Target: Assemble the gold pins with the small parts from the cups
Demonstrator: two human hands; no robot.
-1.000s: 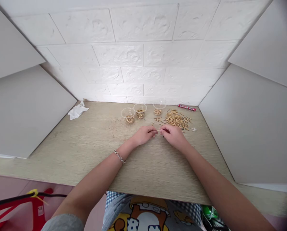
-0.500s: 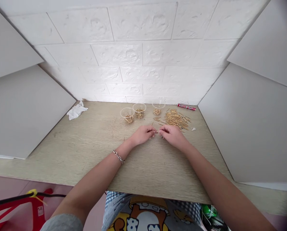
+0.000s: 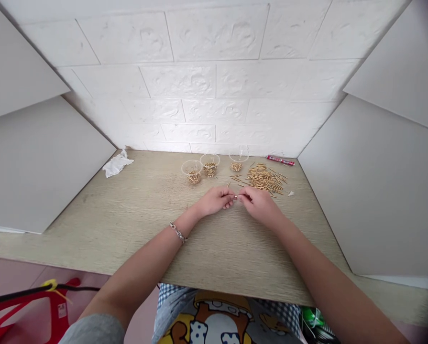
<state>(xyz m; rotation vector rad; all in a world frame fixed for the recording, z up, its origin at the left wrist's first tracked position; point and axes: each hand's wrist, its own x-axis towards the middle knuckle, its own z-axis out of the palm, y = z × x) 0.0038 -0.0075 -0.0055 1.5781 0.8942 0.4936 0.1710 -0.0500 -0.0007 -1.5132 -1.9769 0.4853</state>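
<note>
My left hand [image 3: 216, 200] and my right hand [image 3: 258, 202] meet fingertip to fingertip above the table, both closed in a pinch. A tiny metallic piece [image 3: 235, 197] shows between the fingertips, too small to name; the rest of what they hold is hidden by the fingers. Just beyond my right hand lies a pile of thin gold-coloured sticks [image 3: 266, 177]. Past my left hand stand clear plastic cups, a left one [image 3: 191, 173], a middle one [image 3: 210, 166] and a right one [image 3: 238, 159], each with small gold-coloured parts in the bottom.
A red wrapped tube [image 3: 280, 160] lies at the back right, and a crumpled white tissue [image 3: 117, 164] at the back left. Small brown specks dot the wooden table [image 3: 145, 205] left of the cups. Grey panels [image 3: 346, 186] flank both sides, and a white brick-patterned wall [image 3: 199, 86] closes the back.
The whole view has shifted slightly. Both hands stay pinched together at nearly the same place, with only a slight movement of the fingers.
</note>
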